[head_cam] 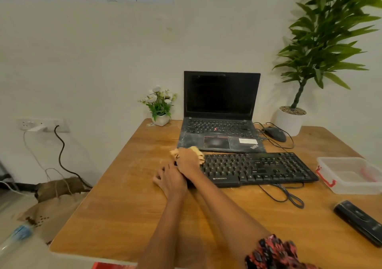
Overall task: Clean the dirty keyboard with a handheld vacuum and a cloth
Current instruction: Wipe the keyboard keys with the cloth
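the black keyboard [256,168] lies on the wooden table [115,210], just in front of the dusty laptop [221,132]. the right hand [187,160] holds a bunched yellow cloth [197,152] and presses it on the keyboard's left end. the left hand [168,178] rests beside that end with fingers bent on the table. the black vacuum [360,220] lies far right.

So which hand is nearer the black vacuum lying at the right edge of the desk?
Right, narrowly. The right hand presses the cloth on the keyboard's left end; the left hand rests just left of it, farther from the vacuum.
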